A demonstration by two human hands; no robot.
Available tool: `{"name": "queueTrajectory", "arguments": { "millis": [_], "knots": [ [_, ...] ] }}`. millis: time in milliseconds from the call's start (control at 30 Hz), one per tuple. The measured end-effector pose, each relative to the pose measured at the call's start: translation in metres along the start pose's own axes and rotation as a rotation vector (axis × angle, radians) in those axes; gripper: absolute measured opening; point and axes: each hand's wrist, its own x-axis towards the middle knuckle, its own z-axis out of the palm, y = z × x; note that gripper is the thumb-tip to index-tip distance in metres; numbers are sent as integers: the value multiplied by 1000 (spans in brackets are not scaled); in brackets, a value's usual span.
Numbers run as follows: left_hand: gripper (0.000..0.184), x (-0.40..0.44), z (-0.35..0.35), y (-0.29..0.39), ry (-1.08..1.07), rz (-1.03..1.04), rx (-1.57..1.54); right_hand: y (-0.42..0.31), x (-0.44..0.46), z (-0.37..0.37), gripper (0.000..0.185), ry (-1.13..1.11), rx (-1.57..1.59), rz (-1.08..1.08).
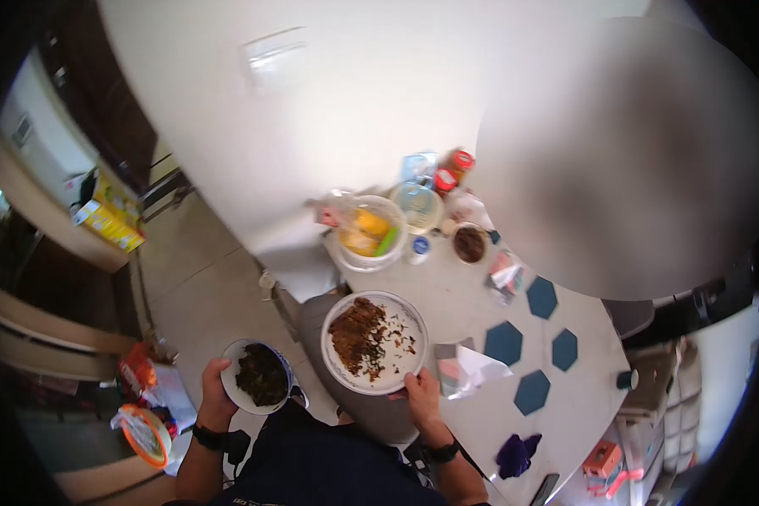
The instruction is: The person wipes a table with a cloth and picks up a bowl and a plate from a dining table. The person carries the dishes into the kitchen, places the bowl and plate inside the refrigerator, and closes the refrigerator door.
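Observation:
My left hand (217, 390) grips the rim of a white bowl (238, 398) holding dark green cooked food (261, 375). My right hand (421, 396) is closed on the lower right rim of a white plate (403, 368) with a patterned edge. Brown, crumbly food (357, 334) covers the plate's left half, with bits scattered to the right. The plate is held near the table's left edge; the bowl is to its left, over my lap. Fingers beneath both dishes are hidden.
On the table (472, 422) are a plastic-lined bowl with yellow contents (367, 232), a dish of dark food (469, 243), red-lidded jars (451, 173), blue hexagonal mats (503, 343), a tissue pack (468, 369) and a purple cloth (518, 455). A grey stool (312, 316) stands beside it.

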Motion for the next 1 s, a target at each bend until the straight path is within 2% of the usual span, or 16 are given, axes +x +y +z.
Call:
{"name": "queueTrajectory", "arguments": {
  "millis": [133,200,300,400,500,567,633,700,767,800,833,900,933,1000],
  "knots": [
    [53,-20,-61,24,70,134,-8,0,-1,37,30,-128,-61,-7],
    [53,-33,-63,40,91,209,-47,1,2,59,30,-182,-115,1],
    [55,-45,-102,60,155,265,-87,0,5,105,31,-290,-178,36],
    [58,-58,-128,82,148,210,-132,9,12,154,31,-353,-228,37],
    [55,-59,-191,105,192,224,-54,24,28,226,32,-434,-222,10],
    [48,-50,-229,122,66,137,-116,31,35,278,33,-447,-203,15],
    [43,-37,-309,97,249,241,314,30,39,322,33,-492,-267,19],
    [43,-46,-265,161,98,-8,-167,45,53,370,32,-564,-263,52],
    [43,-62,-243,221,140,14,-88,55,66,423,33,-656,-313,101],
    [43,-53,-270,222,67,19,-107,58,72,448,35,-661,-341,131],
    [44,-59,-197,230,240,-17,-25,38,88,421,35,-689,-313,156],
    [45,-32,-307,202,288,242,83,57,100,500,34,-771,-342,226],
    [45,-39,-293,230,303,271,69,60,108,517,32,-806,-359,200],
    [52,-52,-269,279,302,132,-164,63,123,555,32,-886,-349,211]
  ]
}}
